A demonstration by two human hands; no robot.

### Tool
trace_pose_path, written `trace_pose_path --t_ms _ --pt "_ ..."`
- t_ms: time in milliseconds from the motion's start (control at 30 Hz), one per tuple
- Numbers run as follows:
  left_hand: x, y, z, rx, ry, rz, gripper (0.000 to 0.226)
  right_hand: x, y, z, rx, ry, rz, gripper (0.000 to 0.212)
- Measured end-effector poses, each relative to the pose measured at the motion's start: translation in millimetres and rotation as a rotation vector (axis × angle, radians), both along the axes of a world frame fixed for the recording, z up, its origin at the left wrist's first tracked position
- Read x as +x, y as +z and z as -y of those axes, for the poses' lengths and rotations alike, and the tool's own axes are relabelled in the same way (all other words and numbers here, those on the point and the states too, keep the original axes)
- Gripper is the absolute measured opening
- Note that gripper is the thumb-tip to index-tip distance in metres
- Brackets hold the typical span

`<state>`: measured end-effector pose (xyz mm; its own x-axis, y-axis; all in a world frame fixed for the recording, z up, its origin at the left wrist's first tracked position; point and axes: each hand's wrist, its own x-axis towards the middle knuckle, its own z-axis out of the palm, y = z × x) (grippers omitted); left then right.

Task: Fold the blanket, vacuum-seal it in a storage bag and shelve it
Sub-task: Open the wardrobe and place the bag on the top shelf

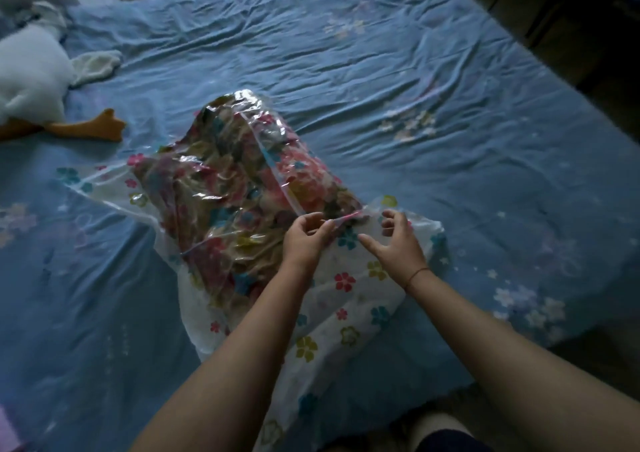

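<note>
A clear storage bag printed with coloured flowers lies on the bed in the middle of the head view. Inside it sits the folded floral blanket, bulging under the plastic. A pink zip strip runs across the bag toward my hands. My left hand pinches the bag at the zip strip's near end. Just to its right, my right hand hovers over the plastic with thumb stretched and fingers curled, holding nothing that I can make out.
The bed wears a wrinkled blue sheet with pale flower prints. A white plush duck with orange feet lies at the left. Dark floor shows past the bed's right edge and at the bottom, near my legs.
</note>
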<state>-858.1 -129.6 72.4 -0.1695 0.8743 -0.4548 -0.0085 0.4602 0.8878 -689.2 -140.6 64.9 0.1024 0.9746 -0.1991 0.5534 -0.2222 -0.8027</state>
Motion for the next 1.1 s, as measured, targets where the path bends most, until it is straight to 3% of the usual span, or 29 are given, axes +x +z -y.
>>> trace_pose_path --t_ms 133,533,833,1100 --pt "56.4 37.0 6.8 0.046 -0.166 0.039 0.039 55.2 36.2 26.8 0.072 -0.189 -0.12 0.073" --pt "310.9 114.1 68.3 0.214 -0.535 -0.036 0.046 292.6 107.5 136.1 0.272 -0.563 -0.245 0.065" --pt "620.1 133.7 193.8 0.292 -0.951 0.047 0.044 552.4 137.4 304.2 0.399 -0.949 -0.068 0.063" --pt "830.4 152.9 313.7 0.332 -1.367 0.132 0.046 706.7 142.5 454.1 0.462 -1.401 0.031 0.062"
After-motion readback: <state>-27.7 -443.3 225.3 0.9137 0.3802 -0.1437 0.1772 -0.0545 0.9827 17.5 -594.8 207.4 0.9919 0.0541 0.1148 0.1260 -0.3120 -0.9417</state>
